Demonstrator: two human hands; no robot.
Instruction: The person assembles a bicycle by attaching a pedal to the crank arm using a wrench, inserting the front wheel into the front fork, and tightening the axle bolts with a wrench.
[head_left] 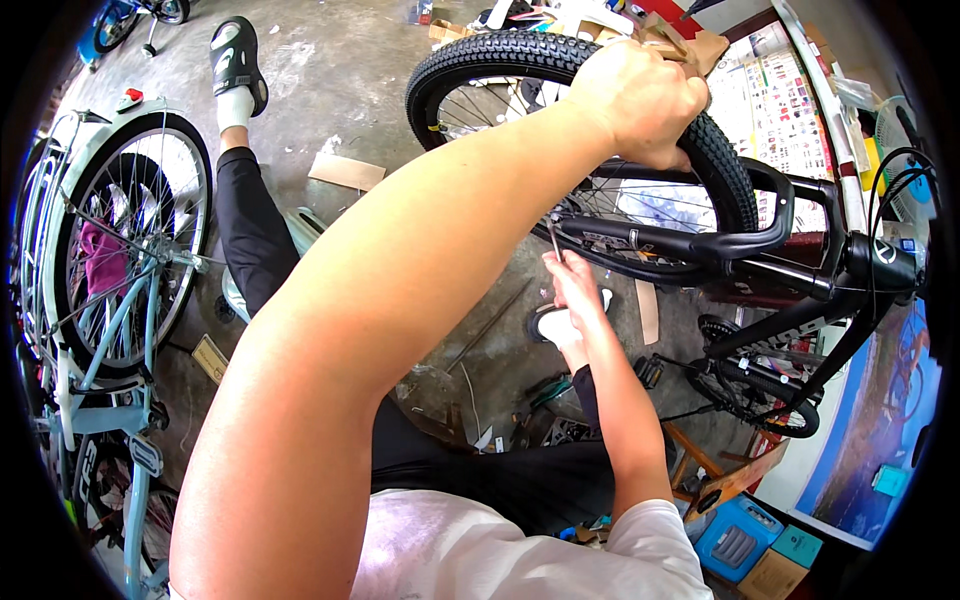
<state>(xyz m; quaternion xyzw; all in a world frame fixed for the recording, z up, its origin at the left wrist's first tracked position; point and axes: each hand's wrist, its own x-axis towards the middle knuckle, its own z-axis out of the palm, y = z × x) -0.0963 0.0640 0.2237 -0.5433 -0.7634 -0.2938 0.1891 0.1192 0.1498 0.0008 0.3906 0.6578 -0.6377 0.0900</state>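
Over the top of a black knobby bicycle tyre (500,47), my left hand (640,105) has its fingers wrapped round the tread. The wheel sits in a black suspension fork (645,238) on a black bike frame. Below the near fork leg, my right hand (574,284) is closed on a slim metal wrench (556,240). Its upper end meets the wheel's axle area at the fork end. My left forearm covers part of the wheel, and the wrench's lower part is hidden in my fingers.
A light blue bicycle (145,300) with a pink cloth in its rear wheel stands at left. Flat cardboard (346,171) lies on the concrete floor. Tools and parts lie near my feet. At lower right are a blue case (738,538) and a wooden stool (735,480).
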